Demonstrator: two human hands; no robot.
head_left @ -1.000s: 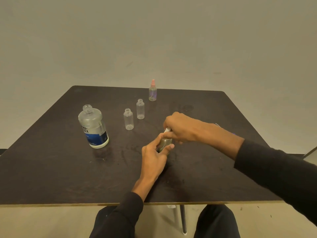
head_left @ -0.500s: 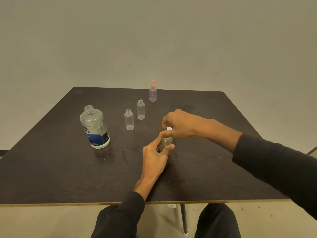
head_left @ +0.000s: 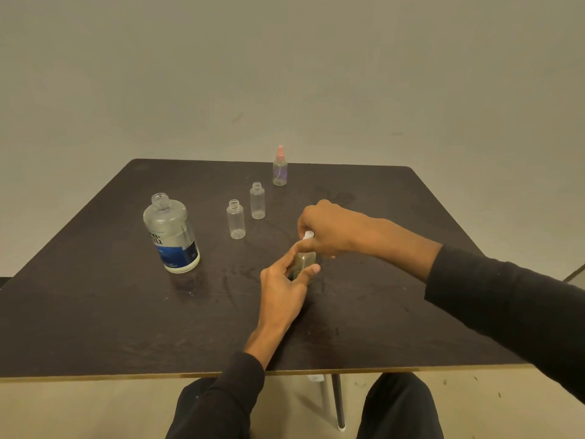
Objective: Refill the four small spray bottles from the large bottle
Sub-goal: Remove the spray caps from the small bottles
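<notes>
1. The left hand [head_left: 285, 282] grips the body of a small spray bottle [head_left: 304, 263] standing on the table near its middle, thumb on one side and fingers curled round the other; the bottle's glass shows between them.
2. The right hand [head_left: 329, 231] reaches in from the right edge and pinches the bottle's white spray cap [head_left: 308, 235] from above, fingers curled round it; both hands are therefore closed on the same bottle, one above the other.
3. Judged from this grip, the step in hand is turning the cap; whether it is coming off or going on cannot be told, and the liquid level inside is hidden by the fingers.
4. To do it well, hold the body firmly upright against the table while the upper hand alone twists, so nothing tips or spills; lift the cap straight up so its dip tube clears the neck.
5. Two open small bottles [head_left: 235, 219] [head_left: 257, 201], uncapped, stand just beyond the hands toward the far edge, near each other.
6. A fourth small bottle with a pink cap [head_left: 279, 167] stands close to the far edge.
7. The large bottle [head_left: 171, 234], uncapped, with a blue label, stands upright toward the left edge, well apart from the hands.
</notes>
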